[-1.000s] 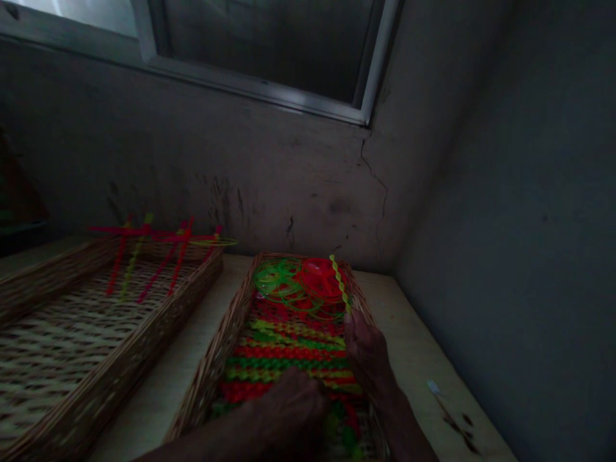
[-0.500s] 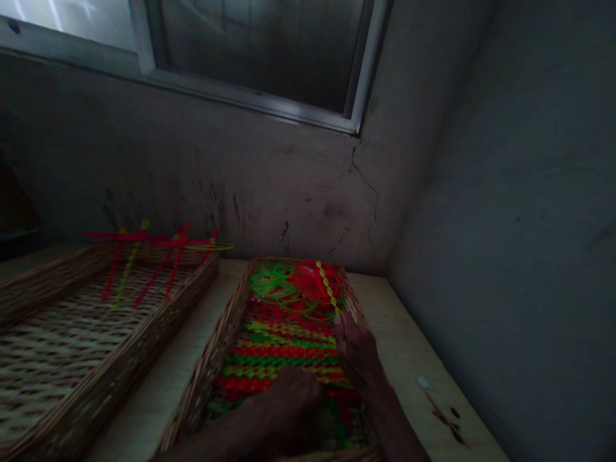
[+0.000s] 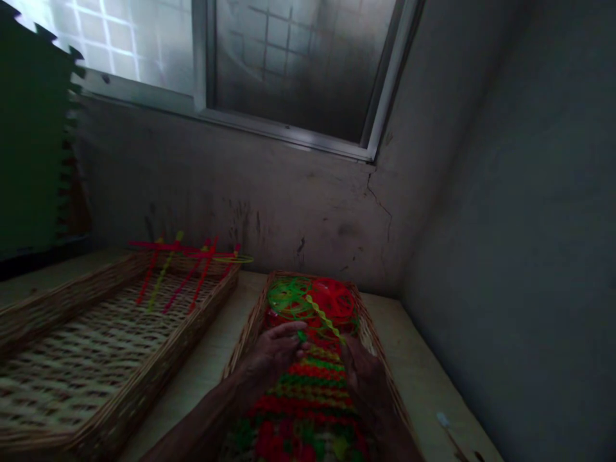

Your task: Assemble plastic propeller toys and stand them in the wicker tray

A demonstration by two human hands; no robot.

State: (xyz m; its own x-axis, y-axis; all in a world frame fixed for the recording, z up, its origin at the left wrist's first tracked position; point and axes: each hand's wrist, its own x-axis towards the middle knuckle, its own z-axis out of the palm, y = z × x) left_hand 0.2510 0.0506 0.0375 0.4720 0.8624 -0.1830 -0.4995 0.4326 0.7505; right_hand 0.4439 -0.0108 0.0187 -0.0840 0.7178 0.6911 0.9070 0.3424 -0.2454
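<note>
A long wicker tray [image 3: 245, 337] in front of me holds rows of red, green and yellow twisted sticks [image 3: 308, 398], with green rings [image 3: 283, 296] and red rings [image 3: 337, 296] piled at its far end. My right hand [image 3: 363, 372] grips a yellow-green twisted stick [image 3: 323, 318] that slants up and to the left over the tray. My left hand [image 3: 279, 350] is over the tray's left side, fingers pinched on a small green piece at the stick's lower part.
A wider wicker tray [image 3: 120, 385] stands to the left, with several red and yellow sticks [image 3: 183, 269] leaning at its far end. Wall and window rise behind the wooden table [image 3: 423, 372]. A green foam mat [image 3: 33, 141] stands at far left.
My left hand moved forward from the near rows up to the stick. The stick now leans further left. The camera tilted up and left, showing more window and the green mat.
</note>
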